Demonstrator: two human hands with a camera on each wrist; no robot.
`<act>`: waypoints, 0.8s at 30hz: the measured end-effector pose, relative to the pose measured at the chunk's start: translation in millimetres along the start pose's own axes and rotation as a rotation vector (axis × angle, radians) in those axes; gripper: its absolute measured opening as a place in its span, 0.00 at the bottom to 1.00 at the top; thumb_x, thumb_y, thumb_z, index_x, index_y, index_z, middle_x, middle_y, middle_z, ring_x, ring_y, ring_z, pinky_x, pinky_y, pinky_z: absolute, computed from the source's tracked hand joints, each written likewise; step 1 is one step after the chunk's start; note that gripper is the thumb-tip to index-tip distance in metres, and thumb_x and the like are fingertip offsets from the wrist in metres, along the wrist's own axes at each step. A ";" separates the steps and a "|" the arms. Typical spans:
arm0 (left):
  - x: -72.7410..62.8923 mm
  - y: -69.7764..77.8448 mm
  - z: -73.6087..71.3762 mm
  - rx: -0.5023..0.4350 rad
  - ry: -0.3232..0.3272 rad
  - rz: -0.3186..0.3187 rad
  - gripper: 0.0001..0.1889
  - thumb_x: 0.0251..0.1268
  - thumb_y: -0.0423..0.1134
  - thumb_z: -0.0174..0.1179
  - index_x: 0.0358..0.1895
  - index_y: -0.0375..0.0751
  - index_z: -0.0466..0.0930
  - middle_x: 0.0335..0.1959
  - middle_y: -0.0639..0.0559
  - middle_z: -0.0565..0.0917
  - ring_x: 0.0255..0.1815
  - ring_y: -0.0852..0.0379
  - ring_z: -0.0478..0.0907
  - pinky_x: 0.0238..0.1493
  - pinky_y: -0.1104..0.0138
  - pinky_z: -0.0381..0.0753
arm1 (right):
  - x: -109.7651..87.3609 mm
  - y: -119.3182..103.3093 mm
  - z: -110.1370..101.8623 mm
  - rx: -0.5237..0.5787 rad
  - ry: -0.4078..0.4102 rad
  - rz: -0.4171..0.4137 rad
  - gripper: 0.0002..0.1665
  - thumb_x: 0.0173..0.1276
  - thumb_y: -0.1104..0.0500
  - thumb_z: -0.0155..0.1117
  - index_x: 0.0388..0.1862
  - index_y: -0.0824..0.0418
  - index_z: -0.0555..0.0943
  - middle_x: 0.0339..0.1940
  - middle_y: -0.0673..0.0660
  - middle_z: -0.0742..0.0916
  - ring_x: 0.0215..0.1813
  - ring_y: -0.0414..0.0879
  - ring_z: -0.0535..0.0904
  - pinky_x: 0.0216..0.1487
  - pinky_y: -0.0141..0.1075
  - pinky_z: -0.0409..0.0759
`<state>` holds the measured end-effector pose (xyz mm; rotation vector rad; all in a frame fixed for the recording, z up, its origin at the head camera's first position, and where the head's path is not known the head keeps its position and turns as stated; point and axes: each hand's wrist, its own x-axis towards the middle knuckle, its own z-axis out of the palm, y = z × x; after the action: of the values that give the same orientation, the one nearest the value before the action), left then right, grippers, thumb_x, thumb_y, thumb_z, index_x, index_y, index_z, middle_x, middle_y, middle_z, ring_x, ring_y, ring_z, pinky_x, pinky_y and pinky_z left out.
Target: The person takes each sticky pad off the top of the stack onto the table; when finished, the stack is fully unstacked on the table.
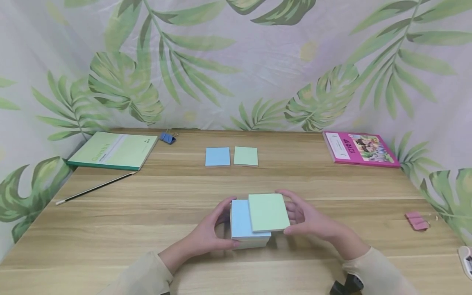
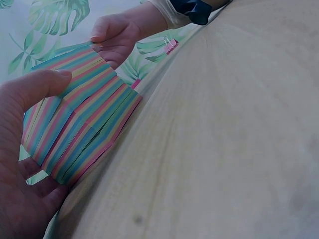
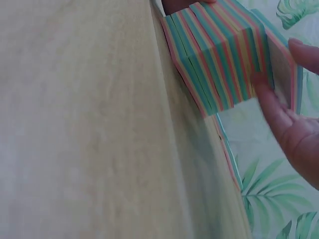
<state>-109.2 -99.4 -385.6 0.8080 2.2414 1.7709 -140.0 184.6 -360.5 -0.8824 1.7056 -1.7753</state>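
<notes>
A stack of sticky note pads (image 1: pixel 240 221), blue on top, stands on the near middle of the table. My left hand (image 1: pixel 208 233) grips its left side, with the thumb at the near face and the fingers at the far side. A pad with a light green top (image 1: pixel 269 213) lies over the stack, shifted to the right so that a blue strip shows. My right hand (image 1: pixel 313 221) holds this pad by its right edge between thumb and fingers. Striped pink, yellow and teal edges of the stack (image 3: pixel 214 55) show in both wrist views.
Behind the hands lie a blue pad (image 1: pixel 217 157) and a green pad (image 1: pixel 246 156), side by side. At left are a green notebook (image 1: pixel 114 149), a blue binder clip (image 1: pixel 167 137) and a pencil (image 1: pixel 96 188). A pink book (image 1: pixel 361 149) and pink binder clip (image 1: pixel 417 221) lie at right.
</notes>
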 end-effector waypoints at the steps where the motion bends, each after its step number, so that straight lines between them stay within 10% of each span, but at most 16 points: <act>1: 0.0 0.5 -0.1 0.002 -0.001 -0.001 0.48 0.38 0.35 0.69 0.64 0.49 0.49 0.52 0.49 0.66 0.55 0.53 0.63 0.57 0.56 0.57 | -1.4 -0.1 -2.3 0.042 -0.002 -0.005 0.49 0.52 0.74 0.59 0.65 0.66 0.40 0.59 0.70 0.64 0.57 0.57 0.64 0.52 0.42 0.66; 16: 0.2 16.1 -0.4 -0.003 -0.013 0.001 0.47 0.38 0.30 0.68 0.64 0.42 0.49 0.53 0.44 0.66 0.56 0.50 0.62 0.57 0.53 0.56 | 16.3 1.7 -76.3 0.275 0.251 0.086 0.46 0.55 0.80 0.46 0.68 0.55 0.42 0.55 0.59 0.69 0.46 0.47 0.73 0.48 0.37 0.71; 24: -1.1 16.0 -0.9 0.001 -0.013 -0.017 0.47 0.38 0.31 0.68 0.64 0.44 0.48 0.54 0.44 0.65 0.57 0.50 0.61 0.58 0.54 0.56 | 58.6 21.2 -113.5 0.371 0.371 0.154 0.48 0.56 0.83 0.38 0.68 0.52 0.36 0.64 0.69 0.51 0.43 0.45 0.74 0.49 0.36 0.71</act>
<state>-103.8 -98.3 -370.5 0.7953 2.2340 1.7522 -265.4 213.6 -375.2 -0.2677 1.5254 -2.1476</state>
